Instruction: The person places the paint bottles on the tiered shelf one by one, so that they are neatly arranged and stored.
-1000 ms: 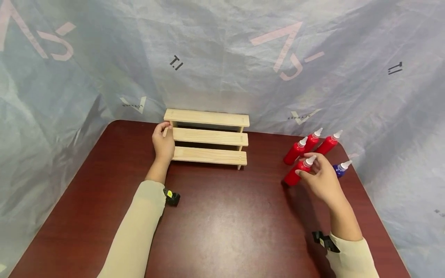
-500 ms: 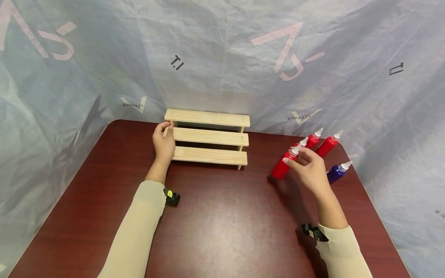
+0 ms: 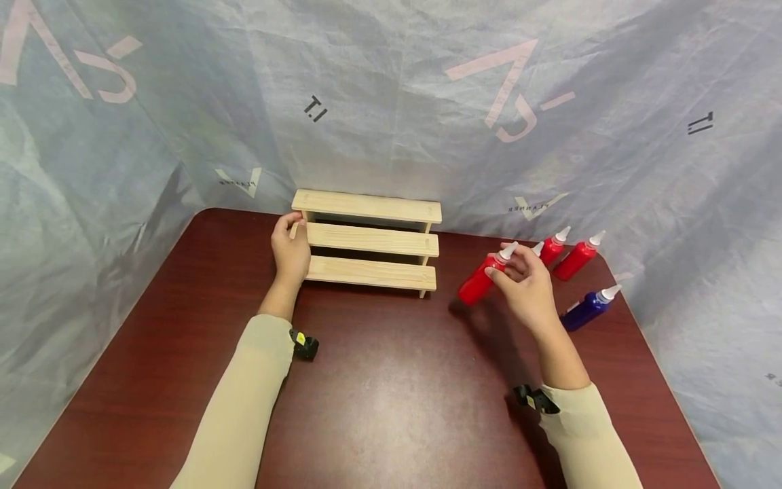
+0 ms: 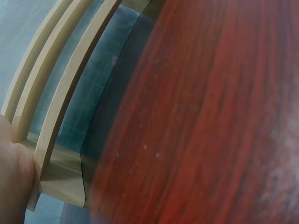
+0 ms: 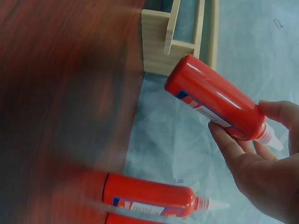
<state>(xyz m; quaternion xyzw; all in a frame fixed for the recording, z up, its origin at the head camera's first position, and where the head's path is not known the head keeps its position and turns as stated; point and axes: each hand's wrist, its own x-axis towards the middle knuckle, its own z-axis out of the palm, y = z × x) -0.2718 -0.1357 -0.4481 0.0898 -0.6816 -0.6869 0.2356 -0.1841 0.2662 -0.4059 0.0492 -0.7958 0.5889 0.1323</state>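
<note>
Closest in, the left sleeve [image 3: 235,407] and right sleeve [image 3: 586,435] reach over the dark red surface [image 3: 391,380]. Out to the right, a blue bottle [image 3: 586,310] stands apart. And here's the right grip [image 3: 531,288], fingers and thumb clamped on a red bottle [image 3: 479,278] up near its white nozzle! It hangs tilted, clear of the surface, base toward the rack [image 3: 373,239], just right of it. Over to the left grip [image 3: 292,248]: that's clamped on the rack's left end, three stepped wooden shelves standing on the surface. Far right, a second red bottle [image 3: 574,261] and a third red bottle [image 3: 552,250] stand together, another nozzle [image 3: 538,248] peeking past the right grip. Behind everything, the grey sheet [image 3: 391,129].
</note>
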